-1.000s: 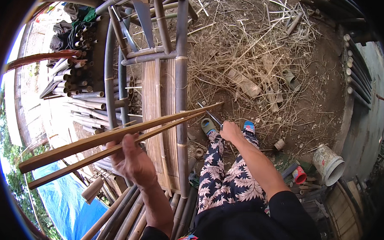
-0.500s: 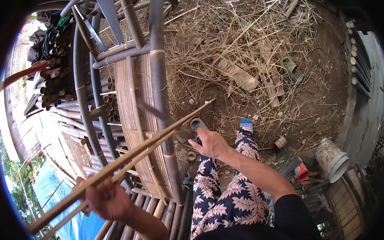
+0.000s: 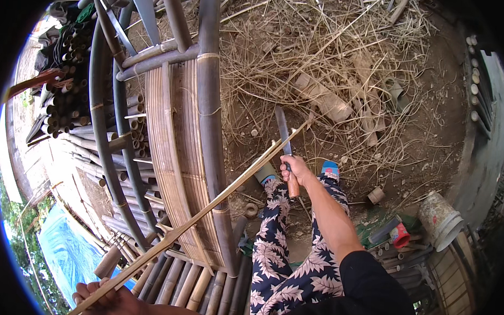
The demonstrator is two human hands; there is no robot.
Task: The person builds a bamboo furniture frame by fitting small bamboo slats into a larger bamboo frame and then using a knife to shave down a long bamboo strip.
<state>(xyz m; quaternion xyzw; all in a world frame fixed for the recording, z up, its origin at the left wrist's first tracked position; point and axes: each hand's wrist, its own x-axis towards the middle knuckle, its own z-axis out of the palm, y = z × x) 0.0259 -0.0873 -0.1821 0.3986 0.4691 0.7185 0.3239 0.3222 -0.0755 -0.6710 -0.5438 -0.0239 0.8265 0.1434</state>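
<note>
My left hand (image 3: pixel 111 302), low at the left edge, is closed around a long pale bamboo strip (image 3: pixel 206 208). The strip slants up and right across the bamboo bench (image 3: pixel 176 116), and its far end looks split in two. In my right hand (image 3: pixel 297 169) is a knife (image 3: pixel 282 123) with a wooden handle, gripped above my knees. Its blade points away from me and crosses the strip close to the far end; whether the edge touches the bamboo I cannot tell.
Bamboo shavings (image 3: pixel 322 49) and flat wood pieces (image 3: pixel 323 99) litter the dirt floor ahead. A saw (image 3: pixel 144 12) rests at the bench's far end. Stacked bamboo poles (image 3: pixel 70 104) lie left. A stained bucket (image 3: pixel 441 219) and a red container (image 3: pixel 399 236) sit at right.
My left hand has drawn down and left along with the strip. The right hand has moved right, and the knife, blurred over the bench before, now points forward beside the strip's end.
</note>
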